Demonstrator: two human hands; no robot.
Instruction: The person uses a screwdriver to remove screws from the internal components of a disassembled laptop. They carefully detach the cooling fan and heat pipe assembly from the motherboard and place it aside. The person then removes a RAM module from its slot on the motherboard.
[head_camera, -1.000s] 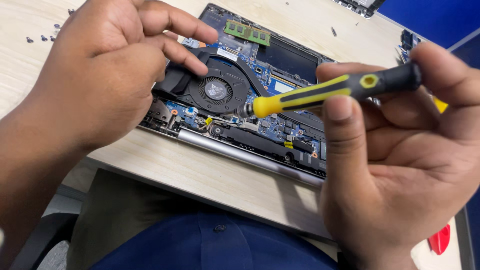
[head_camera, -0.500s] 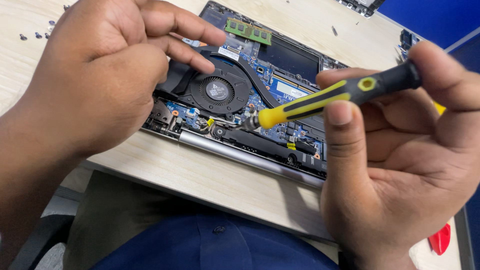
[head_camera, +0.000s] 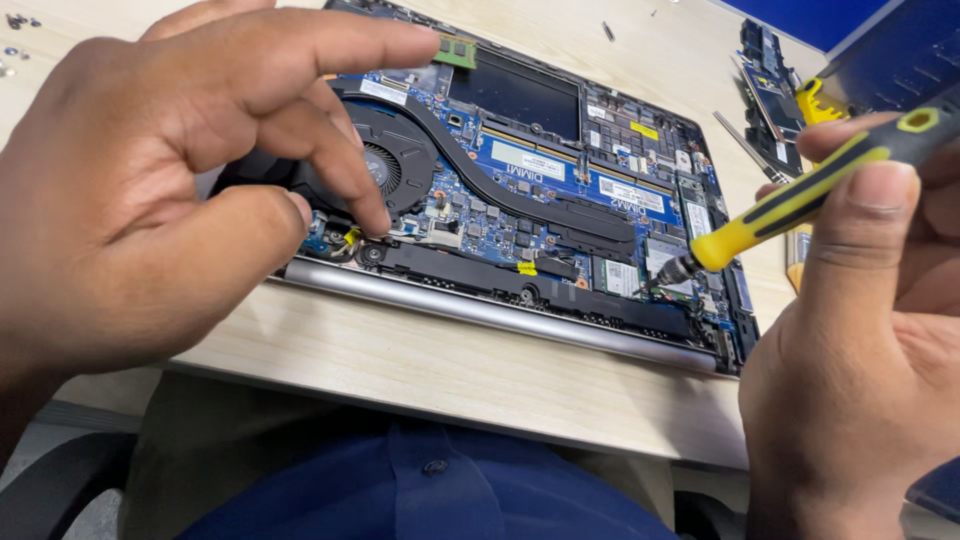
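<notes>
An opened laptop (head_camera: 560, 190) lies on the light wooden table (head_camera: 480, 370), its blue circuit board, black fan (head_camera: 395, 160) and heat pipe bare. My left hand (head_camera: 170, 190) hovers over the laptop's left side, fingers apart, a fingertip touching the board just below the fan. My right hand (head_camera: 860, 340) grips a yellow-and-black screwdriver (head_camera: 810, 195) at the right. Its tip points down-left and sits just above the board's lower right part.
A small green memory module (head_camera: 455, 50) lies at the laptop's far edge. Other boards and tools (head_camera: 775, 100) rest at the back right, and loose screws (head_camera: 15, 45) at the far left. A dark blue surface (head_camera: 900, 60) borders the table's right.
The view has drawn closer. The screwdriver has swung right, from near the fan to the board's right part. My left hand has lifted and spread its fingers.
</notes>
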